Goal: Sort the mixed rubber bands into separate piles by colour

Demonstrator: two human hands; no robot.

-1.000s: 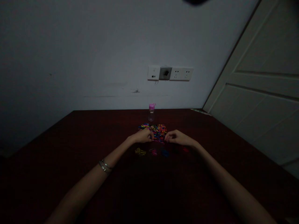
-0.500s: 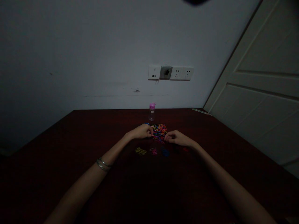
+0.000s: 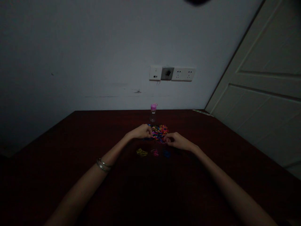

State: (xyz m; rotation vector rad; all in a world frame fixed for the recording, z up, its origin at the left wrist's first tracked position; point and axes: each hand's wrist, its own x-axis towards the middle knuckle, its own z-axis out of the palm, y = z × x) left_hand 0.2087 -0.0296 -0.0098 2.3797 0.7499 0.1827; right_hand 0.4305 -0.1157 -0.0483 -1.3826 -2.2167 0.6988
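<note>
A pile of small multicoloured bands [image 3: 160, 129] lies on the dark red table. At its left edge my left hand [image 3: 143, 131] has its fingers closed together, touching the pile; anything between the fingertips is too small to name. My right hand [image 3: 177, 140] is at the pile's lower right edge, fingers curled in a pinch, its contents hidden. Nearer to me lie a small yellow group [image 3: 142, 153], a pink group [image 3: 155, 152] and a dim blue group [image 3: 166, 153] of bands.
Behind the pile stands a clear bottle with a pink lid [image 3: 153, 113]. The table [image 3: 105, 122] meets a pale wall with a row of sockets [image 3: 183, 74]. A white panelled door [image 3: 263, 94] rises at the right.
My left hand has shifted slightly left. My right hand has moved a little left, further onto the pile's lower edge. The red bit near my right wrist no longer shows.
</note>
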